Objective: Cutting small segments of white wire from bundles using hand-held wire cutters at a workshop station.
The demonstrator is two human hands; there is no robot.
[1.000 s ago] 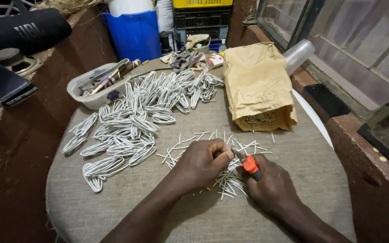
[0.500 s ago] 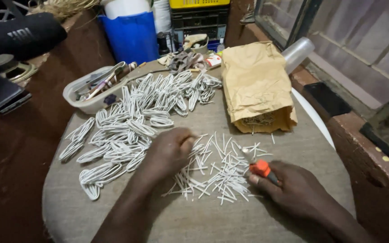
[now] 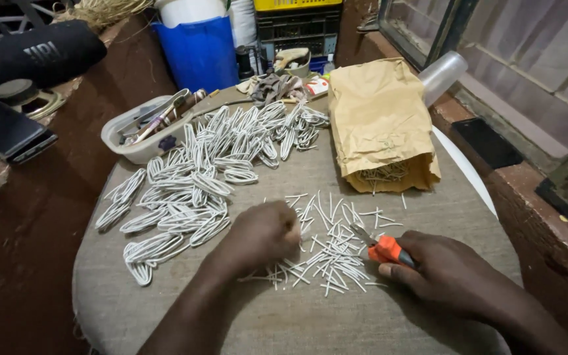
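1. far left, off the work surface: a dark phone point(image 3: 6, 135) is lying on the brown ledge, kept out of the way of the wire.
2. a shallow plastic tub point(image 3: 141, 135) of odd tools is sitting at the edge of the cloth-covered table point(image 3: 185, 315), within arm's reach.
3. bent white wire loops point(image 3: 195, 181) are lying fanned in rows across the left half, seemingly set apart from the uncut stock.
4. left hand point(image 3: 261, 236) is curling knuckles-up, nearly closed, fingertips pressing into the short white wire pieces point(image 3: 327, 253); whether it is pinching one i cannot tell.
5. those straight pieces are lying scattered mid-table, between both hands.
6. right hand point(image 3: 451, 273) is gripping closed around the orange-handled pliers point(image 3: 379, 246), nose pointing toward the pieces.
7. a brown paper bag point(image 3: 379, 121) is lying on its side behind, mouth facing the hands, more wire showing inside.
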